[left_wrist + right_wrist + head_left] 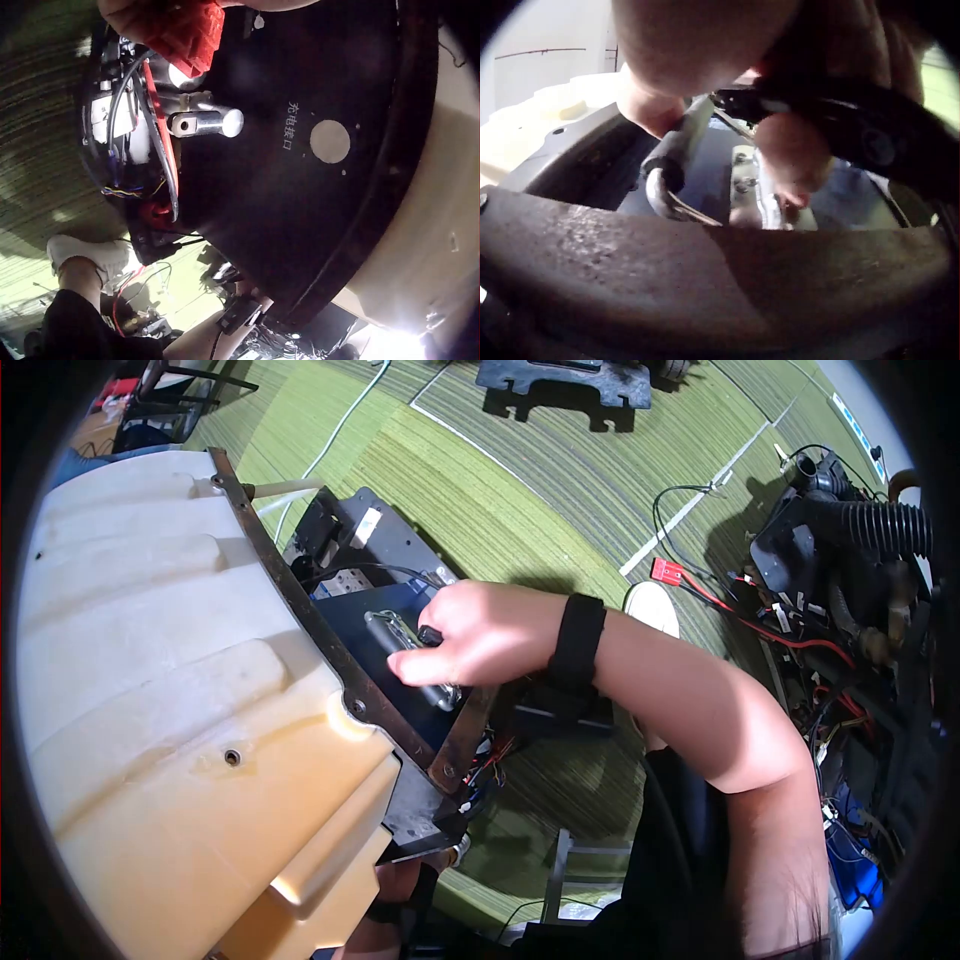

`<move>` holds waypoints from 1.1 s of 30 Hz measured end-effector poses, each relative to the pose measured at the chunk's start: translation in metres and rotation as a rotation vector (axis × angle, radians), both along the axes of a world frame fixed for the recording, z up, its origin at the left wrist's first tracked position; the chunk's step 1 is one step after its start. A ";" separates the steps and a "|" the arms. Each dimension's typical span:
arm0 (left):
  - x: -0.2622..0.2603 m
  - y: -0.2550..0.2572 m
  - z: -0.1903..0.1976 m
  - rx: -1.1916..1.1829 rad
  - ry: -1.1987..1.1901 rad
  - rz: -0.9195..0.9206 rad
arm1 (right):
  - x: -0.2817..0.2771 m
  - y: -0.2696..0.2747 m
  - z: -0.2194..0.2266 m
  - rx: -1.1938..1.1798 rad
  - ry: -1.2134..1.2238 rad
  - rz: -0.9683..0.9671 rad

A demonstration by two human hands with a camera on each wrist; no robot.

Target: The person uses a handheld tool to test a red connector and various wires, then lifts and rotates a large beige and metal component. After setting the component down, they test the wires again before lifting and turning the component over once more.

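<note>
In the head view my right hand [480, 635] is over a dark blue panel, beside a grey padded handle [385, 635]. A curved black object [847, 127] runs between its fingers, and a black end shows by the thumb; I cannot tell its kind. The right wrist view shows the thumb close to the padded handle [679, 146] and a fingertip near a pale bracket [742, 176]. My left hand [135, 16] holds a red cable connector [187, 37] at the side of a black panel [262, 187]. Its forearm appears below the shell in the head view.
A large cream shell [170, 690] with a rusty metal edge strip [300, 610] fills the left. Red and black cables [161, 142] hang by a metal pin [210, 124]. At right lie another red connector [666, 571], a ribbed black hose [870, 525] and wiring.
</note>
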State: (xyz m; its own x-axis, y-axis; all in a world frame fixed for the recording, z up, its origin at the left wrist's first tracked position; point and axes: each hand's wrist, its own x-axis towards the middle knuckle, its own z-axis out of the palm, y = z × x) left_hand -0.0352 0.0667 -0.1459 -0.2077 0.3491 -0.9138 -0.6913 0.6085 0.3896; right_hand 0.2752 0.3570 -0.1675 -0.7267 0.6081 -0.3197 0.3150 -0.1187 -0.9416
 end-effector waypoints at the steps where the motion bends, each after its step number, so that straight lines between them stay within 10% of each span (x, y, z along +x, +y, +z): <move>1: 0.000 0.000 0.000 0.000 -0.001 -0.002 | 0.002 0.001 -0.006 -0.035 0.061 -0.002; 33: 0.014 0.011 0.009 0.046 0.033 0.027 | -0.008 -0.010 -0.009 0.074 0.325 -0.172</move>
